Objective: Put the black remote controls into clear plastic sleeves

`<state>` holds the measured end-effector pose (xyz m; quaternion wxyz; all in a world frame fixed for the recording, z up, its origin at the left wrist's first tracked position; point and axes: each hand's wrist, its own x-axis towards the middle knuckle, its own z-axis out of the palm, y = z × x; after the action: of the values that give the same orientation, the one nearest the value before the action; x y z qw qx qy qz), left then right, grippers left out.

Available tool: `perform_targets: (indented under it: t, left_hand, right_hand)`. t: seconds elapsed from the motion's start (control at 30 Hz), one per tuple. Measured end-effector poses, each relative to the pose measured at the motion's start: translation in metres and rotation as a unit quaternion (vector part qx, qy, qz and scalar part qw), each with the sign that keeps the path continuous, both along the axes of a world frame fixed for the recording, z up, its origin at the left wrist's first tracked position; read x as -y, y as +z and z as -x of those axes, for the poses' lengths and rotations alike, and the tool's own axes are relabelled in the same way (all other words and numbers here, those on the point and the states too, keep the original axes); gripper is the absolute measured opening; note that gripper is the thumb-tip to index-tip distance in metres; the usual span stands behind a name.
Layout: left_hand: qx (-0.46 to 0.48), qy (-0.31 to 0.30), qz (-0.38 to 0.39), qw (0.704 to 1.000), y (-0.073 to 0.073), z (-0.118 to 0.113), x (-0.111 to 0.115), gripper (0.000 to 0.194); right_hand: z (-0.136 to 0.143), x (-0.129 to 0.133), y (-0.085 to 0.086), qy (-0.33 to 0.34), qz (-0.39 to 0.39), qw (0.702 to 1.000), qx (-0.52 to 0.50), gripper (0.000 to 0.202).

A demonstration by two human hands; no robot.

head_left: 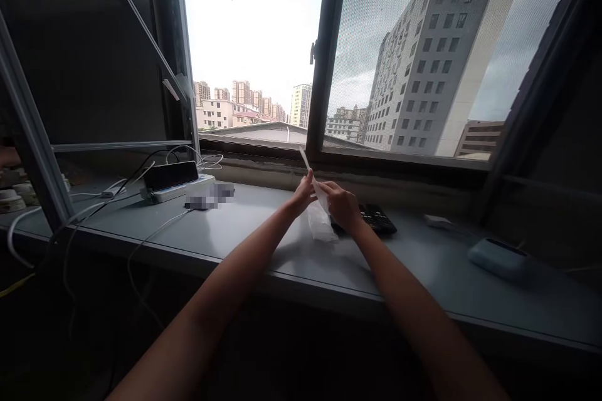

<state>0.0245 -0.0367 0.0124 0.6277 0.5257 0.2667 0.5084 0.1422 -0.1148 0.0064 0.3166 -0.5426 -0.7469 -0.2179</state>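
My left hand [303, 193] pinches a thin white tissue-like sheet [322, 199] above the desk near the window. A narrow end of the sheet sticks up beyond the thumb. The fingers of my right hand [344, 205] are closed on the same sheet from the right. Below both hands a crumpled, see-through white piece [322, 227] reaches down toward the desk top; I cannot tell whether it is part of the sheet. Behind my right hand lies a black keypad-like device [377, 219], partly hidden by the hand.
On the grey desk [179, 230], a white power strip [188, 187] with a black box-shaped object [170, 174] and loose cables stands at the left. A blue-grey case [498, 257] and a small white object [438, 221] lie at the right. A window [316, 53] rises behind.
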Motion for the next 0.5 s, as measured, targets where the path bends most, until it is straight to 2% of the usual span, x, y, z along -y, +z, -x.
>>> perform_targets:
  t: [0.23,0.33,0.5]
  left_hand:
    - [0.032,0.064,0.005,0.997,0.002,0.008,-0.007,0.039]
    - [0.087,0.086,0.007,0.992,-0.001,0.010,-0.009,0.033]
    - [0.174,0.129,0.028,0.976,-0.002,0.015,-0.014,0.038]
  right_hand:
    - [0.002,0.003,0.002,-0.002,0.016,0.999,0.048,0.059]
    - [0.003,0.003,0.002,-0.016,0.006,0.998,0.055,0.060]
    - [0.003,0.004,0.002,-0.038,-0.028,0.997,0.069,0.063]
